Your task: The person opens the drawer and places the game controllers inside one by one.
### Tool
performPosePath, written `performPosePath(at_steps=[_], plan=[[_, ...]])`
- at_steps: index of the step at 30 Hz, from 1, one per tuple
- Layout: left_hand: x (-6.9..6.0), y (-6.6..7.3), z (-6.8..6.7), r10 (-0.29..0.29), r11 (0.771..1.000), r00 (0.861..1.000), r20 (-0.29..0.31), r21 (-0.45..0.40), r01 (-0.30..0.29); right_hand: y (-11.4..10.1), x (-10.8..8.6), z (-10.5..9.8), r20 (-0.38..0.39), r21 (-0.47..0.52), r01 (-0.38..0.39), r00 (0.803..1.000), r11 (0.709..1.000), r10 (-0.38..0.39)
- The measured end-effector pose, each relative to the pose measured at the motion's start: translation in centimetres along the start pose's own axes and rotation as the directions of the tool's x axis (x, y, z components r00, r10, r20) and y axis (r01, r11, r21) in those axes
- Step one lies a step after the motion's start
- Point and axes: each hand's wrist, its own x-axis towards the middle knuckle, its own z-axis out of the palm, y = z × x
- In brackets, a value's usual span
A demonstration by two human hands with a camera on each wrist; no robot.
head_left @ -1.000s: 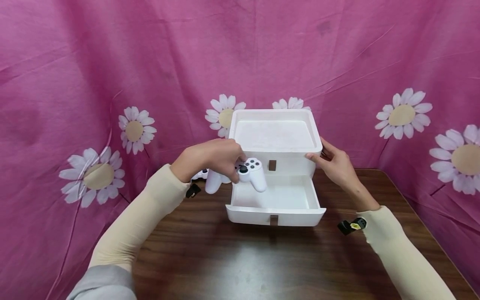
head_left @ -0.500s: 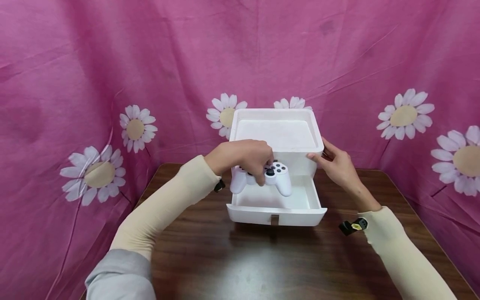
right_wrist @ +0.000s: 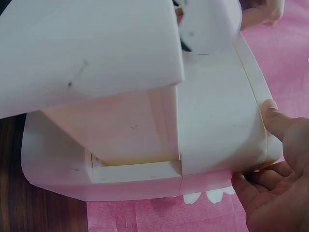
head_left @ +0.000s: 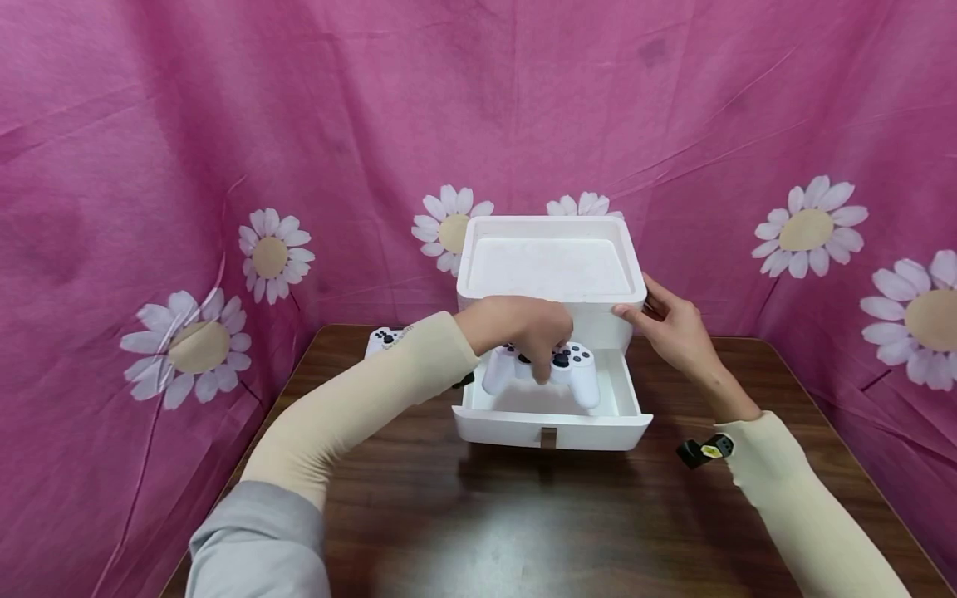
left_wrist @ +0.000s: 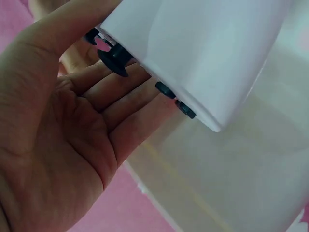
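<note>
My left hand point(head_left: 534, 328) pinches a white game controller point(head_left: 585, 387) from above, over the pulled-out lower drawer point(head_left: 497, 428) of a white two-drawer storage box point(head_left: 549, 270). The controller hangs low within the drawer's outline; whether it touches the drawer floor I cannot tell. Black thumbsticks and buttons jut from the controller point(left_wrist: 193, 53) in the left wrist view, below the thumb. At the box's upper right side my right hand point(head_left: 673, 332) grips the edge, thumb on the front and fingers around the side. In the right wrist view that hand point(right_wrist: 285, 169) holds the box's corner.
A second white controller point(head_left: 383, 339) lies on the wooden table point(head_left: 419, 465) left of the box, partly behind my left sleeve. A pink cloth with daisies point(head_left: 359, 124) hangs close behind and on both sides. The upper drawer is closed.
My left hand has carried the controller rightward from the drawer's left side, then lowered it toward the open drawer. The right hand stays on the box.
</note>
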Motion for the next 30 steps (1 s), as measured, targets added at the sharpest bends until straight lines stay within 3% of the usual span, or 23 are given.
performPosePath(at_steps=[3,10,30], plan=[[0.9,0.2,0.6,0.008,1.0,1.0,0.022,0.026,-0.009,-0.1,0.0,0.0,-0.005,0.002,0.007,1.0,1.0,-0.007],[2.1,0.6,1.7,0.01,0.996,1.0,0.01,0.085,-0.01,-0.3,-0.1,0.0,0.002,0.0,0.004,1.0,1.0,-0.004],[3.8,0.8,5.1,0.009,0.995,1.0,0.006,0.096,-0.009,-0.4,-0.2,0.0,0.004,-0.008,-0.007,1.0,1.0,0.007]])
